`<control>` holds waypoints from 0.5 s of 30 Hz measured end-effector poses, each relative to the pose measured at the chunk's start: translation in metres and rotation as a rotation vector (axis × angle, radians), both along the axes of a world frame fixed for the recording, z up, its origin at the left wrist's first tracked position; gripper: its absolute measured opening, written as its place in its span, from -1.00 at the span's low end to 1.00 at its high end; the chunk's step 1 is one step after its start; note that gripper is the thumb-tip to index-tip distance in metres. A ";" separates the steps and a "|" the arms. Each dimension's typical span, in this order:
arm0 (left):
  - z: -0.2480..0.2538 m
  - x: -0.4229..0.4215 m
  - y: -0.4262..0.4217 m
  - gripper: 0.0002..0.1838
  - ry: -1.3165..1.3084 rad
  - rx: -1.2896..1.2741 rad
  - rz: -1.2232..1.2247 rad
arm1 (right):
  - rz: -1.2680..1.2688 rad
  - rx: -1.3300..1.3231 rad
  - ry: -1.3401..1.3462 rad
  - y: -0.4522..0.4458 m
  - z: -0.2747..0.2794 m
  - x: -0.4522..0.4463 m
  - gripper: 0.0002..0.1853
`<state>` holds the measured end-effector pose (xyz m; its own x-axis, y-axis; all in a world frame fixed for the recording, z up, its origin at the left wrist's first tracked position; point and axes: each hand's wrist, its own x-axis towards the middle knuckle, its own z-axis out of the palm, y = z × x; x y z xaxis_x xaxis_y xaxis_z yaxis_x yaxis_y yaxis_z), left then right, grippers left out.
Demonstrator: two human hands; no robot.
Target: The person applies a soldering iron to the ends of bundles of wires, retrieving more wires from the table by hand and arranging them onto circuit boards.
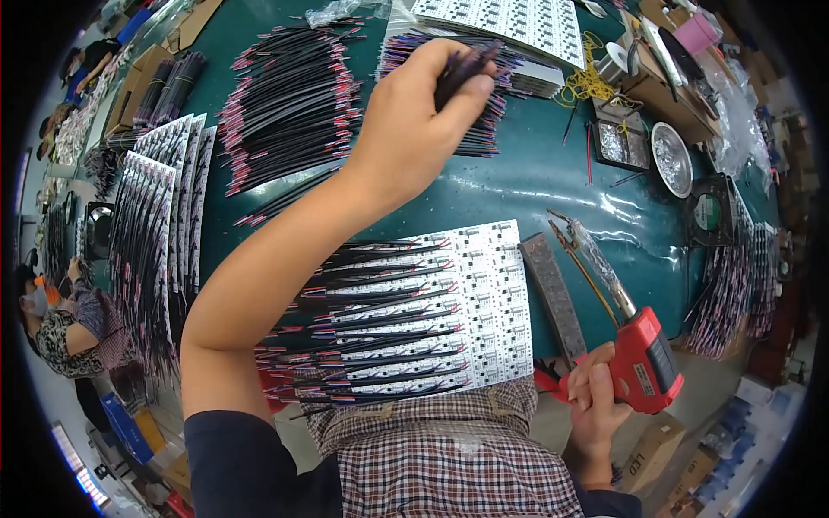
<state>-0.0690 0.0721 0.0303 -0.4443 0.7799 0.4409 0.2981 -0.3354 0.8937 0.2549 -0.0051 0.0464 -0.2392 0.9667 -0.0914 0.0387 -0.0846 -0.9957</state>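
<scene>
My left hand (419, 112) is raised over the far side of the table, its fingers closed around a bundle of black wires (466, 73). Below it lies a pile of cut wires with coloured ends. On the right, my right hand (596, 384) grips a red soldering gun (648, 363), whose metal tip points away from me. In front of my body lies a white circuit board sheet (496, 302); rows of black wires (389, 315) stretch across its left part. A dark bar (553, 293) rests between the sheet and the gun.
A wide stack of black wires (289, 108) lies at the far left. More board sheets (509, 22) are at the back. A metal bowl (672, 160), a small tray (620, 142) and a fan (712, 211) stand right. A person (73, 328) sits far left.
</scene>
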 end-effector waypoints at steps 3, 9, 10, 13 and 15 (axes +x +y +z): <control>0.011 0.003 -0.015 -0.78 0.347 -0.345 -0.031 | -0.009 -0.012 -0.040 0.005 0.000 -0.006 -0.89; -0.018 0.016 -0.056 -0.71 0.577 -0.640 -0.117 | -0.011 -0.084 -0.181 0.010 -0.002 -0.014 -0.92; -0.022 0.017 -0.060 -0.71 0.614 -0.666 -0.136 | -0.007 -0.102 -0.192 0.010 -0.004 -0.014 -0.92; -0.038 0.021 -0.067 -0.72 0.582 -0.624 -0.140 | 0.068 -0.134 -0.235 0.013 -0.009 -0.015 -0.89; -0.042 0.025 -0.071 -0.75 0.564 -0.606 -0.125 | 0.144 -0.110 -0.248 0.013 -0.011 -0.016 -0.84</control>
<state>-0.0444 0.0012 -0.0113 -0.1770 0.9824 0.0601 0.7474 0.0944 0.6577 0.2389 0.0080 0.0354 -0.3302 0.9054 -0.2668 0.2990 -0.1677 -0.9394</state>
